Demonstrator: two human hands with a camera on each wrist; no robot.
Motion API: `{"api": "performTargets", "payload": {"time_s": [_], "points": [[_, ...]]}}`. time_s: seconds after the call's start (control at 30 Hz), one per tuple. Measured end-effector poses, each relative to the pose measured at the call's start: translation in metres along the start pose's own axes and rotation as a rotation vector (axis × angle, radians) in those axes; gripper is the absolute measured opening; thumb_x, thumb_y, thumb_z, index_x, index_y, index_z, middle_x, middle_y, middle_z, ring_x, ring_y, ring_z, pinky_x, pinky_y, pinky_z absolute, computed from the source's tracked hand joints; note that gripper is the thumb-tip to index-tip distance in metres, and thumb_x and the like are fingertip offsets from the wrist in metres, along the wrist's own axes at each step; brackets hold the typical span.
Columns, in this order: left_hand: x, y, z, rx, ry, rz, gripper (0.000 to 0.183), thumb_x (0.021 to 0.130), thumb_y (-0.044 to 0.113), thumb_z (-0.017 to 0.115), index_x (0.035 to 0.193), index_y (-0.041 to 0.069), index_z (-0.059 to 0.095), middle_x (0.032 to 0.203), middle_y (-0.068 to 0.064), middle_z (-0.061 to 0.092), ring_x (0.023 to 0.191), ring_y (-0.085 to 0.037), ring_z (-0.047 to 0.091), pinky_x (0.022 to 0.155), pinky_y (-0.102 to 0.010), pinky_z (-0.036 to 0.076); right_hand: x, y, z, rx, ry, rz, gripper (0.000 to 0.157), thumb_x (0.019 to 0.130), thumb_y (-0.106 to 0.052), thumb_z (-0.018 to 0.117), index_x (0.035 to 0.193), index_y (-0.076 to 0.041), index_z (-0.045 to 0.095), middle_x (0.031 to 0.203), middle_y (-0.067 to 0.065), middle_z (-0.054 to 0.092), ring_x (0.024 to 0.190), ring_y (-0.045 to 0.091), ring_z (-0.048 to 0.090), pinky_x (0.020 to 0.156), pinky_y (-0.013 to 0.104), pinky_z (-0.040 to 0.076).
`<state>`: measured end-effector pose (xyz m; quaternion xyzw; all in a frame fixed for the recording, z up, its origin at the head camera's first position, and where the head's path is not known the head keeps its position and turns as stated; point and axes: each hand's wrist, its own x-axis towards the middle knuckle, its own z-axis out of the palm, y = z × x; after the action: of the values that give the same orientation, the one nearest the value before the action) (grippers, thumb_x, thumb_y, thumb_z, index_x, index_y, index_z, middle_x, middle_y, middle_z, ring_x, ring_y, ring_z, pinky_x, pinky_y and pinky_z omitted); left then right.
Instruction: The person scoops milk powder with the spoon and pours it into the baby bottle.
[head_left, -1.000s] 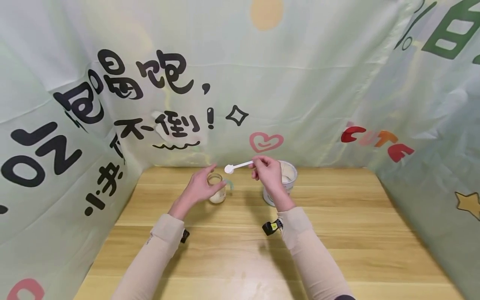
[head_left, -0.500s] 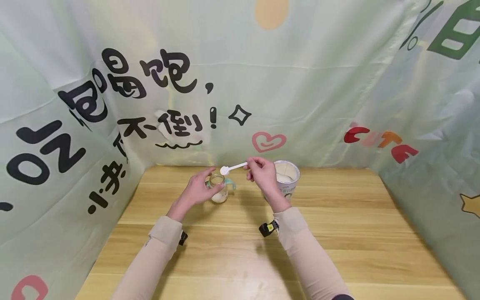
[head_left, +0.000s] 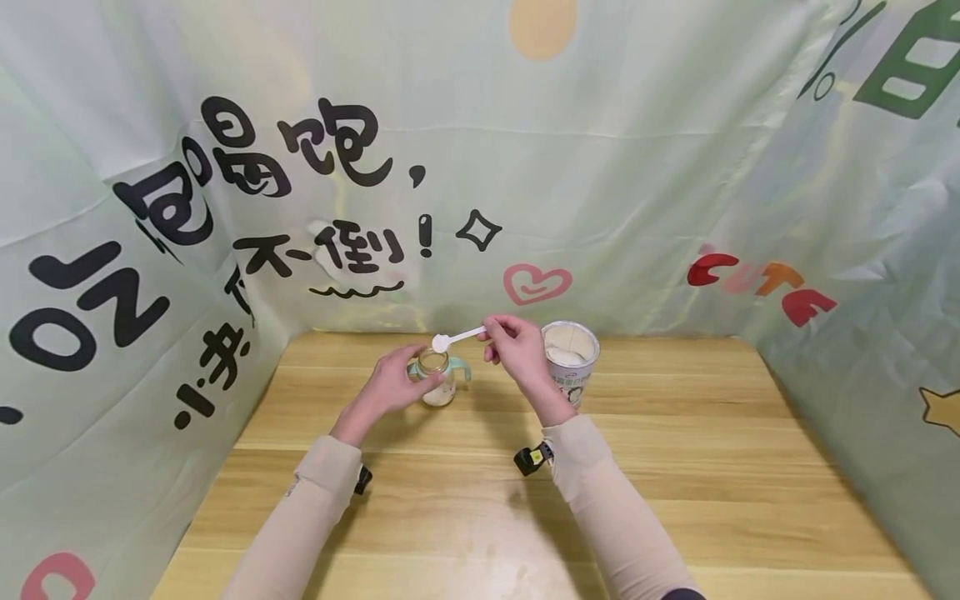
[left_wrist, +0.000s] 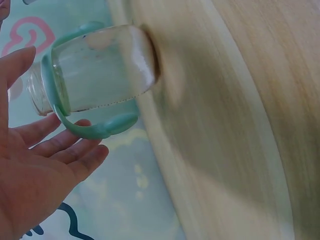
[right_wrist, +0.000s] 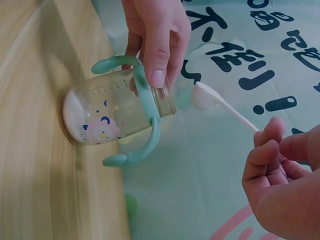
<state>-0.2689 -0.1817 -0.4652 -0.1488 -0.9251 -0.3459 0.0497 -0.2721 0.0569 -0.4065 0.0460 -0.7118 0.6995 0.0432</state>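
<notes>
The step in hand looks like spooning powder — the right hand (head_left: 517,346) pinches the scoop (right_wrist: 205,100) by its handle, with the seemingly full bowl just above the bottle's mouth. The bottle (head_left: 439,393) stands upright near the back edge of the desk (head_left: 675,467), the left hand (head_left: 384,383) clamped round its neck; the tub (head_left: 585,375) is further right. The next move would call for a steady tilt. Against a second ago, the scoop is further left, the left fingers lower — and more of the tub shows
</notes>
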Motion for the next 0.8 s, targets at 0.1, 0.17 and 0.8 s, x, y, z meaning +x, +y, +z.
{"api": "performTargets", "payload": {"time_s": [0.1,0.17,0.8], "points": [[-0.0005,-0.0018,0.0010,0.014,0.005,0.011,0.075,0.092,0.043,0.079,0.148,-0.001,0.055,0.142,-0.023,0.065,0.132,-0.043,0.061,0.113,-0.059,0.050,0.0000,0.0004,0.0011,-0.010,-0.008,-0.010,0.024,0.106,-0.013,0.063,0.118,0.005,0.073,0.102,0.031,0.074,0.054,0.008,0.061,0.053,0.018,0.052],[-0.0005,-0.0032,0.0018,0.022,0.007,0.019,0.074,0.092,0.042,0.078,0.147,-0.002,0.055,0.141,-0.024,0.065,0.131,-0.043,0.062,0.112,-0.059,0.050,-0.0004,0.0001,0.0015,-0.017,-0.015,-0.016,0.025,0.106,-0.013,0.063,0.119,0.006,0.073,0.102,0.031,0.074,0.054,0.007,0.062,0.053,0.018,0.053],[0.0000,-0.0080,0.0077,0.015,0.003,-0.027,0.076,0.094,0.045,0.076,0.149,-0.002,0.053,0.145,-0.024,0.062,0.135,-0.043,0.059,0.115,-0.058,0.049,-0.0038,0.0022,0.0029,-0.108,-0.084,-0.047,0.025,0.106,-0.014,0.063,0.118,0.004,0.076,0.104,0.031,0.076,0.058,0.007,0.066,0.056,0.019,0.055]]}}
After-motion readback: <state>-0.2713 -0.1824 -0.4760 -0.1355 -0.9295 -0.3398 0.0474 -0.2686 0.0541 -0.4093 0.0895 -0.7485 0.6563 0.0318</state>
